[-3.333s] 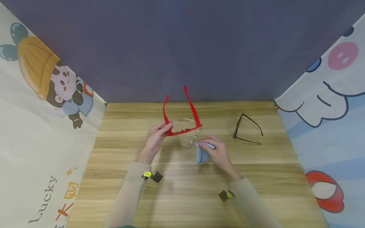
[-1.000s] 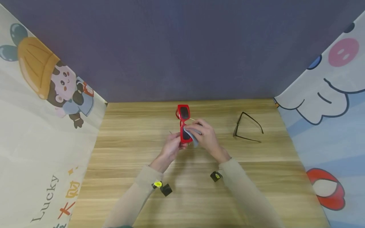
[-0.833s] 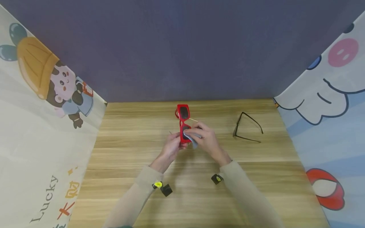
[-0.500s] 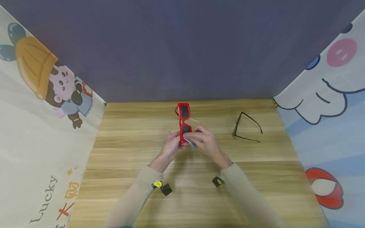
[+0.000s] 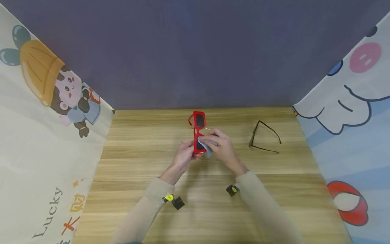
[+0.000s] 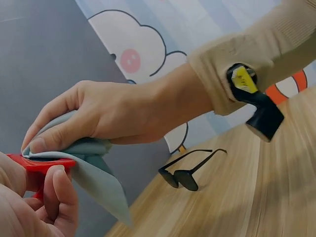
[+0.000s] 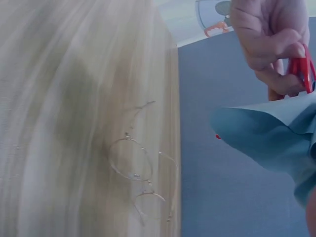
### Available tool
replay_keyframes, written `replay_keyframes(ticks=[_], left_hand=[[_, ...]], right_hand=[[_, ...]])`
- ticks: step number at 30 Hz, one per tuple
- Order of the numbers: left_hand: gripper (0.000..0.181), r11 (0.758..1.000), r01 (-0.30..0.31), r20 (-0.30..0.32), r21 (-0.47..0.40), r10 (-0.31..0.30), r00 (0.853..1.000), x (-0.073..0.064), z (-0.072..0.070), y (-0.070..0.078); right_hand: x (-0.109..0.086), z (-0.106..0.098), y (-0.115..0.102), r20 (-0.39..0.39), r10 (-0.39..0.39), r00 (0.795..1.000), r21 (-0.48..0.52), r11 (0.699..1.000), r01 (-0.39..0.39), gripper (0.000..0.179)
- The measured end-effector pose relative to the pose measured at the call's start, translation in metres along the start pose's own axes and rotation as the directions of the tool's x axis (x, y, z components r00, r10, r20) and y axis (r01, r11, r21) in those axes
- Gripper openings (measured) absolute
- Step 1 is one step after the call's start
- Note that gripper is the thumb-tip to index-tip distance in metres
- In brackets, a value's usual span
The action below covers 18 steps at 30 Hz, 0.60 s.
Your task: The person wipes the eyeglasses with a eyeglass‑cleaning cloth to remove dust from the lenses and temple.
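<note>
Red-framed sunglasses (image 5: 199,120) with dark lenses are held up over the table, turned so one lens stands above the other in the head view. My left hand (image 5: 181,156) grips the frame at its lower end. Between thumb and fingers, my right hand (image 5: 222,147) pinches a light blue cloth (image 6: 101,177) and presses it on the lower lens. In the left wrist view the cloth drapes over the red frame and hangs down. Thin wire-framed glasses (image 7: 129,179) lie on the table beneath, mostly hidden in the head view by the hands and the sunglasses.
Black-framed glasses (image 5: 252,139) with temples spread rest on the wooden table (image 5: 134,142) to the right. A dark grey panel (image 5: 195,54) closes off the back. Cartoon-printed sheets stand at the left (image 5: 36,135) and right sides.
Earlier the left hand held the sunglasses with temples pointing away; since then they have turned and met the cloth. In the last second the cloth slid down the lower lens, then back up.
</note>
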<state>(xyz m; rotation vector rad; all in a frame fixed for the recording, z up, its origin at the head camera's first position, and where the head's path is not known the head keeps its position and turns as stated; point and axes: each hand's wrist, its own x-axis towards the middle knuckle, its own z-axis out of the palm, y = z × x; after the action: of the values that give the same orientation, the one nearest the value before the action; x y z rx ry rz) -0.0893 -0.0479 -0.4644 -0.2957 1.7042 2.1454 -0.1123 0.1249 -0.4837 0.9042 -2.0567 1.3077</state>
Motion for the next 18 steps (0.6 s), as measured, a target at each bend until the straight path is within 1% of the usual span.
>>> replay_keyframes(ticks=[4,7,11,14,16,18], left_hand=[[0.038,1.000,-0.009,-0.011,-0.013,0.009,1.000,0.000,0.001,0.000],[0.040,1.000,-0.011,-0.016,-0.022,0.010,1.000,0.000,0.000,0.000],[0.038,1.000,-0.021,-0.009,-0.006,0.021,1.000,-0.001,-0.001,0.000],[0.036,0.999,-0.028,0.002,0.021,0.028,1.000,-0.002,-0.001,0.000],[0.035,0.999,-0.028,0.014,0.035,0.027,1.000,-0.003,0.000,-0.001],[0.036,0.999,-0.022,0.019,0.031,0.021,1.000,-0.003,0.001,-0.002]], right_hand=[[-0.010,-0.002,-0.008,0.055,0.013,0.998,0.009,1.000,-0.013,0.026],[-0.016,-0.001,-0.013,0.067,0.027,0.997,0.035,0.999,-0.030,0.028],[-0.015,0.001,-0.012,0.038,0.016,0.999,0.057,0.998,-0.018,0.030],[-0.009,0.001,-0.008,-0.006,0.003,1.000,0.060,0.998,-0.003,0.029],[-0.006,0.000,-0.005,-0.037,0.011,0.999,0.064,0.998,-0.008,0.028],[-0.003,-0.001,-0.003,-0.057,0.017,0.998,0.058,0.998,-0.013,0.027]])
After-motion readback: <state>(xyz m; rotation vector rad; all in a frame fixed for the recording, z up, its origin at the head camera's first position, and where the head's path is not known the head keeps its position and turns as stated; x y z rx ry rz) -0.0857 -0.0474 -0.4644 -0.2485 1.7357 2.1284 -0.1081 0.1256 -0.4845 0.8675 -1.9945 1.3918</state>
